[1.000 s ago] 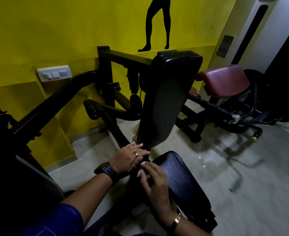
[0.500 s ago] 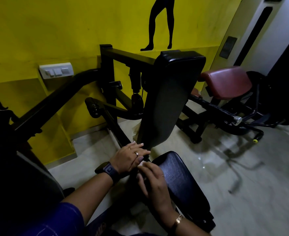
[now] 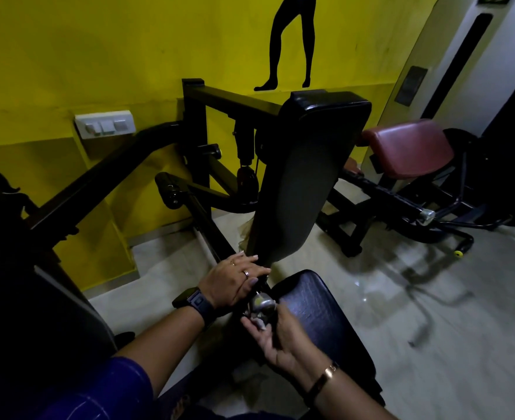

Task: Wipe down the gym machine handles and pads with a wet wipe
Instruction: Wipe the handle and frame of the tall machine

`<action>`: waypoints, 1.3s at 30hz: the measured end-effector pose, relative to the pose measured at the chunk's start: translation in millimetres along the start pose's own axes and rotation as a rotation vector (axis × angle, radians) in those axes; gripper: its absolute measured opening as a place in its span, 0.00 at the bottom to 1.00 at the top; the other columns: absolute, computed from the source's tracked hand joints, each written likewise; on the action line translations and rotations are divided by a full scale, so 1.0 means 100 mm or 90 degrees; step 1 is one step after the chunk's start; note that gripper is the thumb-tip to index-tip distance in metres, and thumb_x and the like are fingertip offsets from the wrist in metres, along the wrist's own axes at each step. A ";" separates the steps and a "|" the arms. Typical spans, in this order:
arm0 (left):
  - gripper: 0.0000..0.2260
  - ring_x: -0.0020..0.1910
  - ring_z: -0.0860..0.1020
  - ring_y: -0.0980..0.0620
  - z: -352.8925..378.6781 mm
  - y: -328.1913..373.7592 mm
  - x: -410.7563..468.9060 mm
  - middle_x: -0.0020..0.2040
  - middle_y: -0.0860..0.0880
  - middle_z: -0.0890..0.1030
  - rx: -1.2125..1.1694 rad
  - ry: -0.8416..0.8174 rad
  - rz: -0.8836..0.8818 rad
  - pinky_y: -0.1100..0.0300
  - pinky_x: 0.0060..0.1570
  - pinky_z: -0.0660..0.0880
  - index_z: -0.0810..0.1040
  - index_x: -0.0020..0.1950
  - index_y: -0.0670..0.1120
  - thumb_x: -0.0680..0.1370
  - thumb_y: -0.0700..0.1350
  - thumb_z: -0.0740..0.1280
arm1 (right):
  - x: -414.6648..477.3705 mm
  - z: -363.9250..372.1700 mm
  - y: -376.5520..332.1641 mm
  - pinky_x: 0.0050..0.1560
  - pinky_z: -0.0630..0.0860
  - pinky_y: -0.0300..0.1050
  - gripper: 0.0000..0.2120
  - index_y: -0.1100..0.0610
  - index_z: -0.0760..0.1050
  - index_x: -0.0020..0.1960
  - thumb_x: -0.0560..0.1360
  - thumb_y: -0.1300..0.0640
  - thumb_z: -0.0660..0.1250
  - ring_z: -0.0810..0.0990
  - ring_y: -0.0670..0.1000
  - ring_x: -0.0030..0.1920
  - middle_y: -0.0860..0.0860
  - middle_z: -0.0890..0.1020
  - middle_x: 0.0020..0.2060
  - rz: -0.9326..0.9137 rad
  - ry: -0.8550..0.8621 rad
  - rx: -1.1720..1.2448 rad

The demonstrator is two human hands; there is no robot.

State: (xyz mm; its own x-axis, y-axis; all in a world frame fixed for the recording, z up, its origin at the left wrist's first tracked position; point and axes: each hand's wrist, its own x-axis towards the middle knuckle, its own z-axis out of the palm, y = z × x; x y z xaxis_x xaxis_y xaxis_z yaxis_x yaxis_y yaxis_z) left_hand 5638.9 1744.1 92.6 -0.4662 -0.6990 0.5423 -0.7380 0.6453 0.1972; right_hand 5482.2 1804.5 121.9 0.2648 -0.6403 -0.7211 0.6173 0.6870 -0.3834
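Note:
A black gym machine stands in front of me, with an upright back pad (image 3: 304, 177) and a black seat pad (image 3: 319, 322) below it. My left hand (image 3: 232, 283) rests with straight fingers on the frame at the foot of the back pad. My right hand (image 3: 277, 334), palm turned up, pinches a crumpled wet wipe (image 3: 257, 321) against a small metal knob (image 3: 262, 304) in the gap between the two pads. A padded black handle (image 3: 166, 192) sticks out at the left of the frame.
A yellow wall with a white switch plate (image 3: 104, 125) lies behind the machine. A second machine with a red pad (image 3: 407, 150) stands at the right. Pale tiled floor (image 3: 432, 313) spreads to the right. A dark slanted frame bar (image 3: 98, 183) runs up the left.
My right hand has turned palm up and drawn back a little, baring the metal knob and the wipe. My left hand has stayed on the frame.

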 end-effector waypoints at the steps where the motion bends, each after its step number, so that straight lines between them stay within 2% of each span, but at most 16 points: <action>1: 0.27 0.61 0.79 0.47 0.00 -0.01 0.00 0.56 0.47 0.84 -0.001 -0.002 0.000 0.56 0.68 0.62 0.80 0.62 0.45 0.85 0.53 0.43 | 0.00 0.01 0.00 0.25 0.79 0.45 0.17 0.64 0.74 0.56 0.83 0.53 0.52 0.82 0.54 0.29 0.60 0.82 0.42 0.021 -0.001 0.003; 3: 0.27 0.61 0.79 0.46 0.01 -0.02 0.00 0.56 0.47 0.83 -0.006 -0.010 -0.004 0.56 0.68 0.61 0.80 0.63 0.45 0.85 0.53 0.43 | 0.01 0.01 -0.01 0.18 0.74 0.42 0.17 0.66 0.75 0.51 0.83 0.57 0.52 0.80 0.54 0.23 0.60 0.83 0.32 0.054 0.011 -0.006; 5: 0.27 0.61 0.79 0.46 0.01 -0.01 0.00 0.56 0.47 0.83 -0.012 -0.015 -0.009 0.56 0.68 0.61 0.80 0.63 0.45 0.85 0.53 0.43 | 0.02 0.00 -0.04 0.15 0.72 0.41 0.17 0.68 0.74 0.48 0.82 0.58 0.51 0.81 0.56 0.23 0.61 0.82 0.30 0.065 0.024 -0.014; 7: 0.27 0.60 0.79 0.46 0.01 -0.01 0.00 0.56 0.47 0.84 -0.008 -0.007 -0.004 0.55 0.68 0.62 0.80 0.63 0.45 0.85 0.53 0.43 | 0.07 0.00 -0.04 0.17 0.74 0.42 0.17 0.68 0.74 0.50 0.82 0.57 0.52 0.82 0.57 0.25 0.62 0.82 0.31 0.054 0.029 -0.015; 10: 0.28 0.59 0.80 0.46 -0.01 0.01 0.00 0.55 0.46 0.84 0.005 0.001 0.003 0.55 0.67 0.62 0.81 0.62 0.45 0.85 0.53 0.43 | 0.06 0.03 -0.04 0.25 0.79 0.44 0.14 0.63 0.73 0.57 0.81 0.55 0.54 0.82 0.58 0.38 0.61 0.82 0.42 -0.023 0.027 -0.037; 14: 0.28 0.59 0.80 0.46 -0.01 0.01 -0.01 0.55 0.47 0.84 -0.002 -0.003 -0.009 0.56 0.68 0.61 0.81 0.62 0.45 0.85 0.54 0.43 | 0.04 -0.01 0.04 0.36 0.78 0.46 0.12 0.58 0.77 0.51 0.81 0.51 0.59 0.80 0.54 0.41 0.60 0.82 0.47 -0.243 0.125 -0.296; 17: 0.28 0.59 0.80 0.46 -0.01 0.00 -0.01 0.55 0.47 0.84 0.005 -0.001 -0.004 0.57 0.68 0.60 0.81 0.62 0.45 0.85 0.53 0.43 | 0.05 -0.12 0.10 0.53 0.79 0.53 0.09 0.50 0.80 0.51 0.77 0.46 0.64 0.82 0.48 0.48 0.50 0.84 0.46 -0.451 0.112 -0.511; 19: 0.28 0.59 0.80 0.46 0.00 0.00 -0.01 0.56 0.47 0.84 0.006 -0.002 -0.004 0.57 0.68 0.60 0.81 0.62 0.45 0.85 0.53 0.43 | 0.01 -0.16 0.12 0.56 0.78 0.47 0.07 0.49 0.79 0.55 0.78 0.51 0.65 0.80 0.42 0.51 0.45 0.83 0.49 -0.595 0.072 -0.642; 21: 0.28 0.59 0.80 0.46 0.01 0.01 -0.01 0.55 0.48 0.84 0.007 0.005 -0.004 0.56 0.68 0.61 0.81 0.61 0.45 0.85 0.53 0.43 | -0.05 -0.16 0.12 0.56 0.76 0.39 0.11 0.52 0.77 0.60 0.79 0.52 0.64 0.77 0.40 0.54 0.44 0.80 0.53 -0.753 0.038 -0.806; 23: 0.27 0.58 0.80 0.46 0.01 0.00 -0.01 0.55 0.47 0.84 0.009 0.013 0.000 0.56 0.67 0.62 0.82 0.61 0.45 0.85 0.53 0.44 | -0.04 -0.19 0.14 0.59 0.75 0.42 0.15 0.55 0.75 0.63 0.80 0.51 0.60 0.77 0.45 0.58 0.50 0.79 0.58 -0.909 0.007 -0.953; 26: 0.27 0.58 0.80 0.47 0.02 -0.01 -0.01 0.55 0.47 0.84 0.018 0.010 0.010 0.56 0.68 0.62 0.81 0.61 0.45 0.85 0.52 0.44 | 0.11 -0.35 0.17 0.64 0.74 0.52 0.19 0.60 0.69 0.68 0.78 0.56 0.59 0.74 0.59 0.65 0.61 0.76 0.63 -1.114 -0.038 -1.121; 29: 0.27 0.58 0.80 0.47 0.02 -0.03 -0.01 0.55 0.47 0.84 0.022 0.007 0.014 0.56 0.67 0.62 0.81 0.61 0.45 0.85 0.52 0.44 | 0.21 -0.47 0.11 0.69 0.67 0.57 0.20 0.61 0.67 0.68 0.77 0.59 0.62 0.69 0.61 0.70 0.62 0.72 0.67 -1.242 -0.123 -1.226; 32: 0.27 0.57 0.81 0.47 -0.01 -0.01 0.01 0.54 0.47 0.84 0.029 0.010 0.024 0.56 0.66 0.63 0.82 0.60 0.45 0.85 0.52 0.44 | 0.26 -0.56 0.01 0.72 0.60 0.57 0.15 0.60 0.69 0.65 0.82 0.57 0.55 0.62 0.56 0.74 0.57 0.68 0.69 -1.295 -0.237 -1.289; 35: 0.27 0.57 0.81 0.48 -0.01 0.00 0.00 0.54 0.48 0.84 0.041 0.010 0.020 0.57 0.67 0.62 0.82 0.60 0.45 0.85 0.52 0.44 | 0.25 -0.61 -0.14 0.77 0.51 0.51 0.21 0.61 0.63 0.71 0.84 0.55 0.43 0.56 0.48 0.76 0.50 0.58 0.76 -1.284 -0.290 -1.331; 37: 0.27 0.58 0.81 0.48 0.00 -0.01 0.00 0.54 0.47 0.84 0.038 0.005 0.014 0.58 0.67 0.62 0.81 0.61 0.46 0.85 0.53 0.43 | 0.29 -0.66 -0.23 0.77 0.49 0.50 0.23 0.60 0.56 0.76 0.84 0.55 0.43 0.59 0.47 0.76 0.48 0.52 0.78 -1.289 -0.309 -1.347; 39: 0.27 0.58 0.81 0.48 0.00 -0.01 0.00 0.54 0.47 0.84 0.031 0.008 0.013 0.57 0.67 0.62 0.81 0.61 0.45 0.85 0.53 0.43 | 0.32 -0.69 -0.27 0.77 0.50 0.49 0.24 0.57 0.51 0.79 0.84 0.56 0.46 0.61 0.48 0.75 0.47 0.55 0.78 -1.255 -0.309 -1.298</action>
State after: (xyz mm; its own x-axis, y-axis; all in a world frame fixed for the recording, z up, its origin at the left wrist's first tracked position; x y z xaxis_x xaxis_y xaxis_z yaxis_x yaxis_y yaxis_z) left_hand 5639.8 1743.7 92.7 -0.4757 -0.6816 0.5560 -0.7510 0.6438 0.1466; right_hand 5422.9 1789.6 69.3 0.7798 -0.3186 0.5389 -0.4205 -0.9043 0.0738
